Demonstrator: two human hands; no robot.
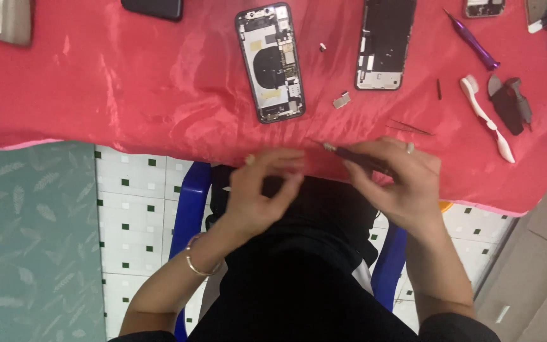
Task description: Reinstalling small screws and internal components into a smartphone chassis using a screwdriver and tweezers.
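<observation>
1. Red cloth (128,82) covers the table, with white tiled floor (134,209) below its edge.
2. Right hand (400,183) has its fingers curled tight around a purple screwdriver (356,156), tip pointing left.
3. Left hand (261,190) sits just beside that tip, fingers loosely pinched; whether they hold anything I cannot tell.
4. An opened phone body (270,62) and its detached screen (384,43) lie on the cloth, well apart from both hands.
</observation>
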